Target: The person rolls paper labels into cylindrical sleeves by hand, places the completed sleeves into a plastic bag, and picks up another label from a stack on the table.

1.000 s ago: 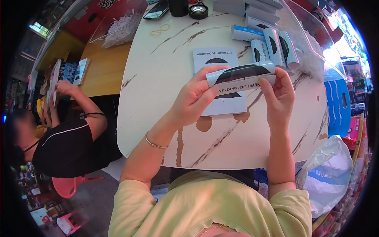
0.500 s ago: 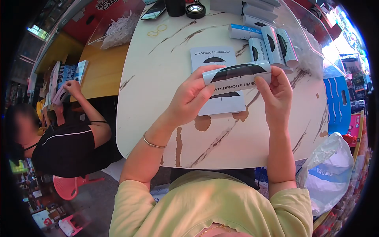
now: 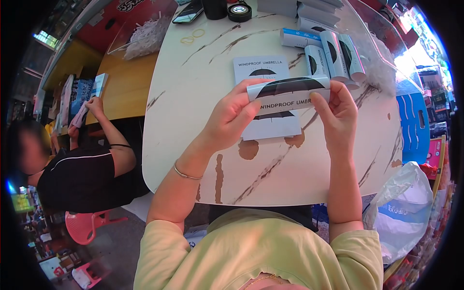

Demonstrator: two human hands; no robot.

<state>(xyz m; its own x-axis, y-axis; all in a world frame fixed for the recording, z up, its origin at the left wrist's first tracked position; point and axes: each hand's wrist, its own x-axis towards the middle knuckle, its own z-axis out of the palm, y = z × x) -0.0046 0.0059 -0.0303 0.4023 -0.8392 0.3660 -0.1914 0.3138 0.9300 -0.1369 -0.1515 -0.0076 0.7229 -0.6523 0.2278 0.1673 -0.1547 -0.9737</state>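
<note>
Between both hands I hold a rolled paper sheet (image 3: 290,93) level, printed with a black umbrella and the words WINDPROOF UMBRELLA, its last letters covered. My left hand (image 3: 231,117) is closed on its left end, with the thumb in front. At the right end my right hand (image 3: 339,113) pinches it, thumb pressed on the printed face. Directly below lie flat printed sheets (image 3: 271,129), partly hidden by the roll and my fingers. Several finished-looking paper rolls (image 3: 334,57) lie beyond my right hand, showing the same umbrella print.
Folded paper (image 3: 321,12) stands at the table's far side beside a clear plastic bin (image 3: 382,43). Rubber bands (image 3: 192,36), a phone (image 3: 188,11) and a black round tin (image 3: 239,12) lie far left. A plastic bag (image 3: 403,212) hangs right. Another person (image 3: 87,169) works at the left table.
The held roll has turned slightly, its lettering a little more level and shifted slightly left. My grip stays the same. The other person's hands have moved over their papers.
</note>
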